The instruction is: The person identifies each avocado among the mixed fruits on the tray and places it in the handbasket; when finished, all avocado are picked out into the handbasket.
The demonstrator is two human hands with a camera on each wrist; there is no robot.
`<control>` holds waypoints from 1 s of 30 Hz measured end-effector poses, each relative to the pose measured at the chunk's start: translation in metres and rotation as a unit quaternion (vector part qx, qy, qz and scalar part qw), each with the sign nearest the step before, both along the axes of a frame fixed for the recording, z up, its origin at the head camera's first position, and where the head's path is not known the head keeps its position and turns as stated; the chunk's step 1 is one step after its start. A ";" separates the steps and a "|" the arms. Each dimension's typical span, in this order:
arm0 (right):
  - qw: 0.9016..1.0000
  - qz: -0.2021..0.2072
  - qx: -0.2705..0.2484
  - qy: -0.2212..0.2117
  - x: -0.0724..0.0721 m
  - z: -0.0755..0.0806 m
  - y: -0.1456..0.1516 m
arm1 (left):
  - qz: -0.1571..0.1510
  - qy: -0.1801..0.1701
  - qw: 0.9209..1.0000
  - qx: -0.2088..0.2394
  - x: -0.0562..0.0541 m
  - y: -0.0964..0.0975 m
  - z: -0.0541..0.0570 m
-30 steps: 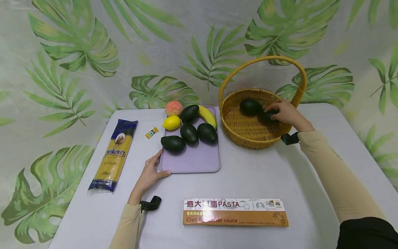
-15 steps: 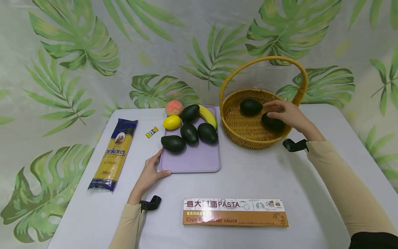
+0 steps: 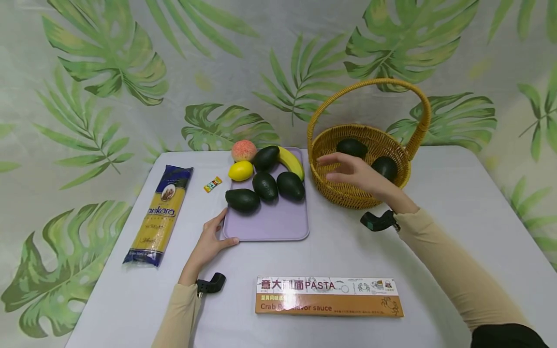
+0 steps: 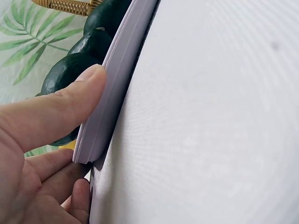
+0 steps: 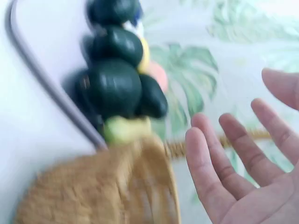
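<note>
A lilac tray (image 3: 274,226) carries several dark green avocados (image 3: 242,201), a yellow lemon (image 3: 241,171) and a banana (image 3: 292,163); a pinkish peach (image 3: 243,151) sits at its back left corner. My left hand (image 3: 209,245) holds the tray's front left corner, its thumb (image 4: 70,105) against the rim and the fingers along the side. Over the left part of the wicker basket (image 3: 344,199) is my right hand (image 3: 359,175), holding nothing, fingers spread and loosely bent. Two avocados lie in the basket, one at the back (image 3: 351,146) and one at the right (image 3: 385,167).
A blue and yellow pasta packet (image 3: 160,215) lies at the left, with a small wrapped candy (image 3: 212,185) between it and the tray. Near the front is a flat pasta box (image 3: 329,297). The basket's tall handle (image 3: 370,83) arches above it; a leaf-patterned cloth hangs behind.
My right hand has let go of the avocado at the basket's right side and moved left toward the tray. The left hand and tray have stayed put.
</note>
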State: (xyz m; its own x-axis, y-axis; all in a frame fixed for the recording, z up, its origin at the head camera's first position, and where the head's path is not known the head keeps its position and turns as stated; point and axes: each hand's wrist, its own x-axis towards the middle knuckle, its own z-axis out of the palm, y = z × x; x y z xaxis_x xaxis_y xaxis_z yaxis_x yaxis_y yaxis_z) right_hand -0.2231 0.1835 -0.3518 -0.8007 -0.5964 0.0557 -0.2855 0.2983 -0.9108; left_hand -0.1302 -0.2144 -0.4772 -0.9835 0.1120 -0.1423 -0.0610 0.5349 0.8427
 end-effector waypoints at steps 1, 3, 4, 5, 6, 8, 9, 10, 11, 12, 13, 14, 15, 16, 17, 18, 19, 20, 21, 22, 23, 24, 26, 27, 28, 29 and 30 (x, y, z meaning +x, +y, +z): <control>1.000 0.016 -0.001 0.005 0.000 -0.002 -0.009 | 0.001 -0.001 1.000 0.000 0.000 0.000 0.000; 0.999 0.046 -0.010 0.009 -0.002 -0.006 -0.027 | 0.003 -0.005 1.000 0.002 0.000 0.000 0.000; 0.998 0.058 -0.010 0.011 -0.003 -0.010 -0.036 | 0.002 -0.008 1.000 0.001 0.000 0.000 0.001; 0.997 0.070 -0.015 0.010 -0.004 -0.013 -0.045 | 0.003 -0.010 1.000 0.001 0.000 0.000 0.001; 0.997 0.079 -0.019 0.002 -0.006 -0.016 -0.054 | 0.002 -0.013 1.000 0.001 0.000 0.000 0.002; 0.995 0.099 -0.028 -0.010 -0.009 -0.022 -0.072 | 0.002 -0.016 1.000 0.000 0.000 0.001 0.002; 0.994 0.109 -0.030 -0.011 -0.011 -0.025 -0.081 | 0.003 -0.017 1.000 -0.001 0.000 0.001 0.002; 0.992 0.118 -0.031 -0.013 -0.013 -0.027 -0.089 | 0.002 -0.018 1.000 -0.002 0.000 0.001 0.002; 0.991 0.128 -0.033 -0.014 -0.014 -0.029 -0.097 | 0.003 -0.019 1.000 -0.001 0.000 0.001 0.002; 0.990 0.137 -0.031 -0.009 -0.017 -0.031 -0.104 | 0.004 -0.019 1.000 -0.001 -0.001 0.001 0.002; 0.989 0.148 -0.028 0.003 -0.019 -0.033 -0.112 | 0.004 -0.019 1.000 -0.002 -0.001 0.000 0.001; 0.987 0.156 -0.025 0.012 -0.021 -0.035 -0.119 | 0.004 -0.019 1.000 -0.002 -0.001 0.000 0.001; 0.987 0.161 -0.019 0.020 -0.023 -0.036 -0.125 | 0.004 -0.020 1.000 -0.002 -0.001 0.000 0.001; 0.986 0.166 -0.011 0.026 -0.025 -0.037 -0.131 | 0.004 -0.020 1.000 -0.002 -0.001 0.000 0.001; 0.985 0.169 -0.003 0.034 -0.026 -0.038 -0.137 | 0.004 -0.020 1.000 -0.001 -0.001 0.000 0.000; 0.984 0.172 0.004 0.040 -0.027 -0.039 -0.143 | 0.004 -0.020 1.000 -0.002 -0.002 0.000 0.000; 0.984 0.175 0.012 0.045 -0.028 -0.040 -0.149 | 0.004 -0.020 1.000 -0.003 -0.002 0.000 0.000; 0.983 0.178 0.017 0.048 -0.030 -0.041 -0.155 | 0.004 -0.020 1.000 -0.003 -0.002 0.000 0.000; 0.982 0.180 0.025 0.051 -0.031 -0.042 -0.160 | 0.004 -0.021 1.000 -0.002 -0.001 0.000 0.000; 0.981 0.182 0.033 0.057 -0.031 -0.043 -0.164 | 0.004 -0.022 1.000 -0.003 -0.001 0.000 0.000; 0.980 0.184 0.043 0.066 -0.032 -0.043 -0.169 | 0.004 -0.022 1.000 -0.003 -0.001 0.000 0.000; 0.978 0.186 0.054 0.073 -0.032 -0.044 -0.173 | 0.004 -0.022 1.000 -0.003 -0.001 0.000 0.000; 0.975 0.189 0.074 0.085 -0.033 -0.045 -0.181 | 0.004 -0.023 1.000 -0.003 -0.001 -0.001 -0.001; 0.974 0.189 0.087 0.092 -0.033 -0.046 -0.184 | 0.005 -0.023 1.000 -0.002 -0.001 -0.001 -0.001; 0.972 0.190 0.098 0.099 -0.033 -0.047 -0.187 | 0.005 -0.023 1.000 -0.002 -0.001 -0.001 -0.001; 0.970 0.189 0.110 0.105 -0.032 -0.048 -0.190 | 0.005 -0.022 1.000 -0.001 -0.001 -0.001 -0.001; 0.969 0.189 0.121 0.108 -0.032 -0.049 -0.193 | 0.004 -0.023 1.000 0.000 -0.001 -0.001 -0.001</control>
